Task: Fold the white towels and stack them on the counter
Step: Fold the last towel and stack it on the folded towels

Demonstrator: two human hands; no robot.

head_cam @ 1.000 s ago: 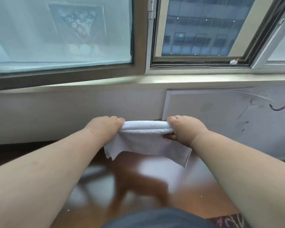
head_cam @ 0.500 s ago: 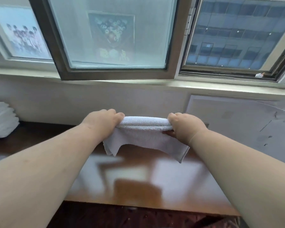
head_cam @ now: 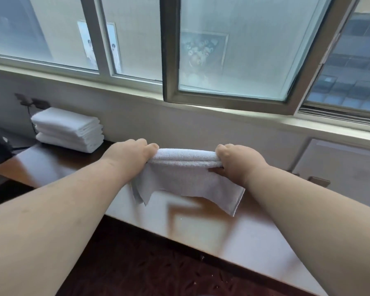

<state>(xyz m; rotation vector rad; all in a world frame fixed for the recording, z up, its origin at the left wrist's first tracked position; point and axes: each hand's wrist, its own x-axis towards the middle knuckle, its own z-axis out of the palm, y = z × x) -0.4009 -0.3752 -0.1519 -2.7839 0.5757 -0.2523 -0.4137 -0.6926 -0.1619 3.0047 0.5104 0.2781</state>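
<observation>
**Folded towel held over the counter, stack waiting at the far left end**

A person's left hand (head_cam: pixel 130 155) and right hand (head_cam: pixel 236 162) each grip one end of a white towel (head_cam: pixel 186 174), fingers curled over its rolled top fold and thumbs tucked underneath. The two hands sit level and well apart, with the fold stretched taut between them. Below the fold the loose layers hang free in the air, their lower edges uneven, the right corner dropping lower than the left.

The towel is held above the glossy brown counter (head_cam: pixel 222 233), roughly over the middle of its length and nearer its back edge than its front. It does not appear to touch the surface.

At the counter's far left end, against the wall, a stack of folded white towels (head_cam: pixel 69 129) stands several layers high, well apart from the hands. Just behind it a dark wall socket (head_cam: pixel 39 103) holds a plug, its cable running down behind the stack. Above the counter a pale ledge carries the window (head_cam: pixel 233 54), its frosted sash swung partly open.

Judging by the finished stack, much of the job looks done. The towel in hand seems folded at least once lengthwise but not yet to the compact size of those in the stack; it likely needs another fold before it joins them. Whether more unfolded towels remain cannot be told, as none are in view.
</observation>
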